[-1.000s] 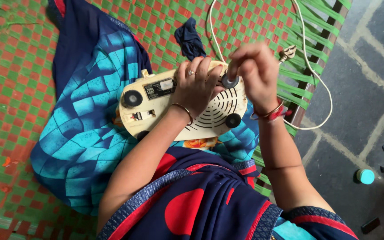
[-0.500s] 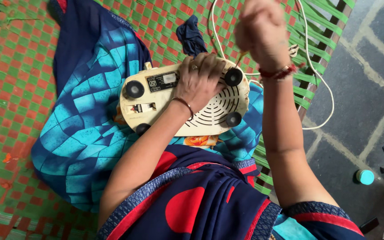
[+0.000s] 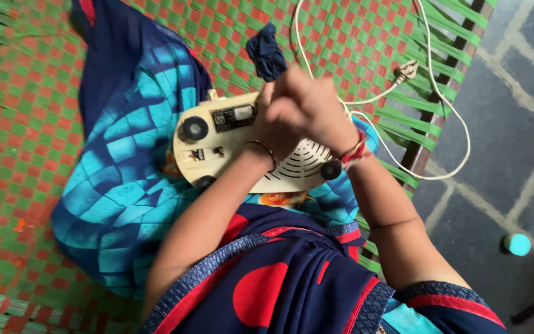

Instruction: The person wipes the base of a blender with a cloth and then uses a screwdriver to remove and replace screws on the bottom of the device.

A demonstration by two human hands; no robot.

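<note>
You work in soft, even daylight with no glare and only faint shadows. Motion blur smears your right hand (image 3: 313,108) and left hand (image 3: 276,133); the woven cot (image 3: 26,124) stays sharp, slightly bowed toward the edges.

Both hands over a cream appliance base (image 3: 230,154), underside up, black round feet showing. Left hand (image 3: 279,133) pressed flat on base; right hand (image 3: 316,111) closed in a fist just above it, blurred, contents not readable. White cord (image 3: 440,93) looping right of right hand. Blue patterned cloth (image 3: 125,185) under base, left of hands, on green-red woven mat (image 3: 20,124).
</note>
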